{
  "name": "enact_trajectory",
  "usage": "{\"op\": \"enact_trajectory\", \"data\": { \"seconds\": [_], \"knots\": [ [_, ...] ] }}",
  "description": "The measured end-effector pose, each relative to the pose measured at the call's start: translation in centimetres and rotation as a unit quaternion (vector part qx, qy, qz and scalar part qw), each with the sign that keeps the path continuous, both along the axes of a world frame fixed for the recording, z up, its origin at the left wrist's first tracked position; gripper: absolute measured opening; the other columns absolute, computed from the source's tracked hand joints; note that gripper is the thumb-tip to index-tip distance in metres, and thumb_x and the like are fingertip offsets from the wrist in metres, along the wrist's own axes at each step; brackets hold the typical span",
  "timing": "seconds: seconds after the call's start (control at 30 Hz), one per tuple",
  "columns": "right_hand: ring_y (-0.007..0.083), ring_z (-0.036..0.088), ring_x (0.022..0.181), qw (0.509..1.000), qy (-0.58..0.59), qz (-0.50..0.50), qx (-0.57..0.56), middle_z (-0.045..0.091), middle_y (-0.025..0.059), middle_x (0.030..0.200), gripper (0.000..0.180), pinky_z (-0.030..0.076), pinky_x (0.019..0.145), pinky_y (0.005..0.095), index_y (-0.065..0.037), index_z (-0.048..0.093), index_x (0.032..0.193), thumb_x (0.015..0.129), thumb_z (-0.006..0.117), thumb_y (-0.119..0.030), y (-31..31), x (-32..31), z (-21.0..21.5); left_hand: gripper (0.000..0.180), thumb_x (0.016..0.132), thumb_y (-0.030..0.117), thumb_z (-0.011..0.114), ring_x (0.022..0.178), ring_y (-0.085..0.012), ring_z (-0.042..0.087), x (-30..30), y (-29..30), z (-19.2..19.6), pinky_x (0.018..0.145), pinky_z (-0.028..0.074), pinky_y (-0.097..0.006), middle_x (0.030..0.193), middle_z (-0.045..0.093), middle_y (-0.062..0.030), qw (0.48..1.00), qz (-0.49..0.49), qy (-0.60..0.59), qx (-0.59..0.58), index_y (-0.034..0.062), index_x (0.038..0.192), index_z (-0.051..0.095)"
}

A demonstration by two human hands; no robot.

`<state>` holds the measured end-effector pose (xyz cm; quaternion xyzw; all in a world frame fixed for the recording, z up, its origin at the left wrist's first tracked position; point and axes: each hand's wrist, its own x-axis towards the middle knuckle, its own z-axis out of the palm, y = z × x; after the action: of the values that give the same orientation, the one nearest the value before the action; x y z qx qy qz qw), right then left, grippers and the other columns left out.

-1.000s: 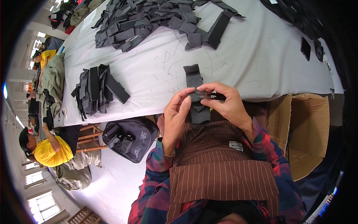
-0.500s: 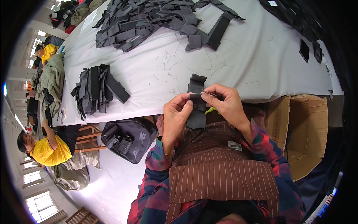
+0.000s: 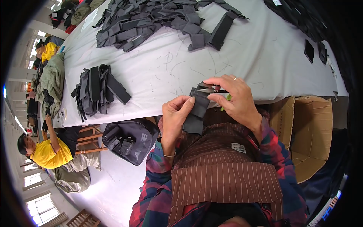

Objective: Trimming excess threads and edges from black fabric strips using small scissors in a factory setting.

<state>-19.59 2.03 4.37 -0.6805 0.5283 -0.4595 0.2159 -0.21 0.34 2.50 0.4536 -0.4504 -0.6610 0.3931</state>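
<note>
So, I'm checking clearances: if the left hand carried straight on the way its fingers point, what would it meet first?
The left hand points up and rightward, with its grip already on the dark fabric piece. Just beyond that lies the right hand, then probably the white table; depth is unclear.

Two bare hands at work — left hand and right hand — on one dark grey fabric strip. Two heaps of dark strips: small pile, big pile. One black bag, one brown cardboard box — and one white table.
</note>
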Motion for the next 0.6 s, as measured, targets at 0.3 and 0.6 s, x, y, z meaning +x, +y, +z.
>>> {"op": "enact_trajectory", "data": {
  "seconds": [0.3,0.6],
  "knots": [
    [0.0178,0.046,0.065,0.965,0.223,-0.008,-0.14,0.057,-0.0049,0.074,0.024,0.031,0.063,0.0318,-0.019,0.07,0.094,0.071,0.074,-0.017,0.06,-0.75,0.79,0.018,0.09,0.013,0.065,0.065,-0.0018,0.053,0.14,-0.08,-0.02,0.057,0.043,-0.017,0.075,0.064,0.0024,0.999,-0.025,-0.028,-0.002,-0.0044,0.091,0.069],
    [0.0179,0.047,0.066,0.975,0.187,0.031,-0.112,0.06,-0.0041,0.076,0.023,0.032,0.065,0.032,-0.017,0.07,0.094,0.071,0.074,-0.017,-0.25,-0.85,0.35,0.019,0.09,0.014,0.065,0.067,-0.0018,0.053,0.42,0.02,-0.27,0.058,0.043,-0.017,0.076,0.064,0.0025,0.999,-0.037,-0.027,0.0,-0.0046,0.093,0.069]
  ]
}}
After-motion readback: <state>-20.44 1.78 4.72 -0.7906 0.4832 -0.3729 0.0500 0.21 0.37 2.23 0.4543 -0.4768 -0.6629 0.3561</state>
